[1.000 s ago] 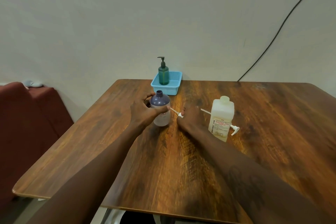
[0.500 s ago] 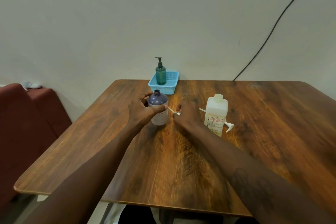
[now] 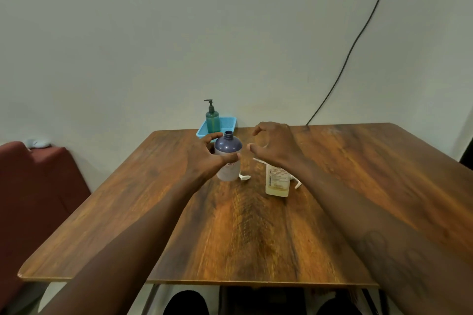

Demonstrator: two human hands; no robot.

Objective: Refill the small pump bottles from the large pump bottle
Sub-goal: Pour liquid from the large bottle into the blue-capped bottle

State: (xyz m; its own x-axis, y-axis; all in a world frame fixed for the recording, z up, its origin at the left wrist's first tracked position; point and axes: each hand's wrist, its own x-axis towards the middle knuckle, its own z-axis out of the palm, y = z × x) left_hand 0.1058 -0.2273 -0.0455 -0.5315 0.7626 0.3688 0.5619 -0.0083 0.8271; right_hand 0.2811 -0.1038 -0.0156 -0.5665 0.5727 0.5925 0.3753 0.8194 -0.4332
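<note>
A small bottle (image 3: 228,146) with a purple top and an uncapped neck stands upright on the wooden table (image 3: 358,186). My left hand (image 3: 204,158) is wrapped around it. A small white pump (image 3: 245,177) lies on the table just right of that bottle. My right hand (image 3: 275,144) hovers above the table with its fingers curled apart and nothing in them. Below it stands the large pale bottle (image 3: 277,183), its top hidden by my hand; its white pump (image 3: 297,183) lies beside it. A green pump bottle (image 3: 212,119) stands in the blue basket (image 3: 228,122).
The blue basket sits at the table's far edge against the wall. A black cable (image 3: 358,38) runs down the wall to the table's back right. A dark red seat (image 3: 33,186) stands to the left of the table.
My right hand has let go of the small white pump, left it lying on the table, and risen above the large bottle. My left hand stays on the small bottle.
</note>
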